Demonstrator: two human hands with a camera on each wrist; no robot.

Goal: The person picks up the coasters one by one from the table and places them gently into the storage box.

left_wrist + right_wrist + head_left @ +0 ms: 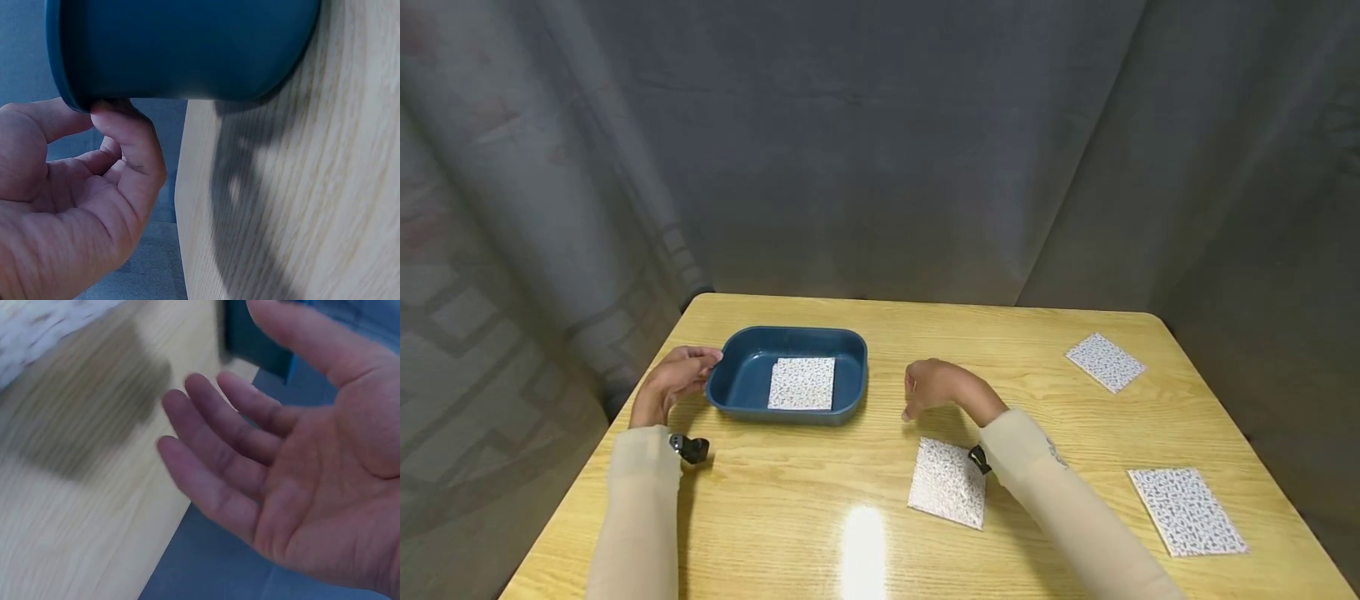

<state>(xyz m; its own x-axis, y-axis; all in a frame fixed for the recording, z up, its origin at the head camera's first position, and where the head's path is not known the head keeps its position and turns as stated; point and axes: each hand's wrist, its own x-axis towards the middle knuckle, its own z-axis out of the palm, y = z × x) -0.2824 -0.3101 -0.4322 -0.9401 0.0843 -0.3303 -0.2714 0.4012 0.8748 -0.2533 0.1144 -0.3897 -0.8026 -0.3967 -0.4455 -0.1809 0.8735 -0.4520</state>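
Note:
At the table's left, my left hand (683, 372) pinches the rim of a dark blue rectangular tub (745, 408) with rounded corners. The left wrist view shows the thumb and index finger (140, 147) meeting at the tub's rim (55, 56). Inside the tub lies a thin white square with a blue-grey pattern (802, 384). To the right of the tub, my right hand (932, 386) hovers over the table, holding nothing, its fingers loosely bent and apart. A second patterned square (943, 487) lies just nearer than that hand, partly under the right wrist.
Two more patterned pieces lie on the wooden table (790, 517): one at the far right (1106, 362), another at the near right (1187, 511). Grey curtains (880, 167) hang behind the table and along both sides.

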